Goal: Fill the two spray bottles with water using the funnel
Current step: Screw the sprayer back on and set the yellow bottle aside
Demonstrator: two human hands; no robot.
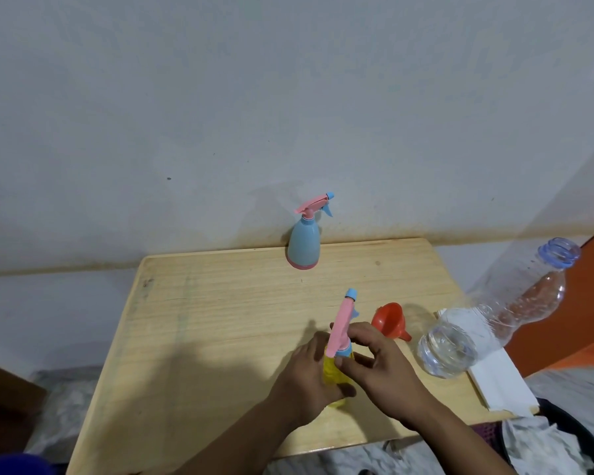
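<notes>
A yellow spray bottle with a pink and blue trigger head stands near the table's front. My left hand grips its yellow body. My right hand pinches the blue collar under the trigger head. A second spray bottle, blue with a pink base and pink trigger head, stands upright at the far edge by the wall. An orange funnel lies on its side just right of my hands. A clear water bottle without a cap stands at the right, partly filled.
The wooden table reaches the grey wall at the back. White folded paper lies under and beside the water bottle at the right edge. A dark round container with crumpled tissue sits below the table's right corner.
</notes>
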